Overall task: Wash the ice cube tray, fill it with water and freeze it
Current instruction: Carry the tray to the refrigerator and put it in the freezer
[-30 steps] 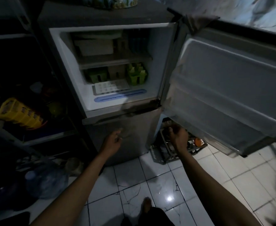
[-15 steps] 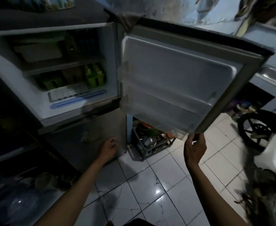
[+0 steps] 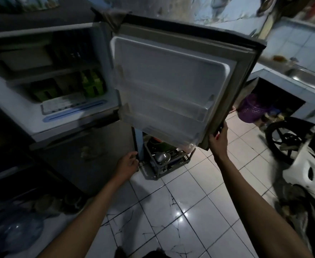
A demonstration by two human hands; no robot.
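Note:
The white ice cube tray (image 3: pixel 63 104) lies flat at the front of the open freezer compartment (image 3: pixel 13 101), behind a blue strip. The freezer door (image 3: pixel 164 86) stands swung partly inward. My right hand (image 3: pixel 219 139) grips the door's lower outer corner, fingers curled round its edge. My left hand (image 3: pixel 127 164) hangs relaxed and holds nothing, in front of the lower fridge door (image 3: pixel 82 157), near its right edge.
Green moulds (image 3: pixel 92 83) sit behind the tray. A low rack of metal cookware (image 3: pixel 164 159) stands on the tiled floor right of the fridge. A purple basket (image 3: pixel 249 108), a tiled counter with a steel sink (image 3: pixel 307 79) and a motorbike (image 3: pixel 298 157) fill the right side.
My right hand moved from under the door to its outer corner and took hold. The door has swung inward toward the freezer. My view turned right.

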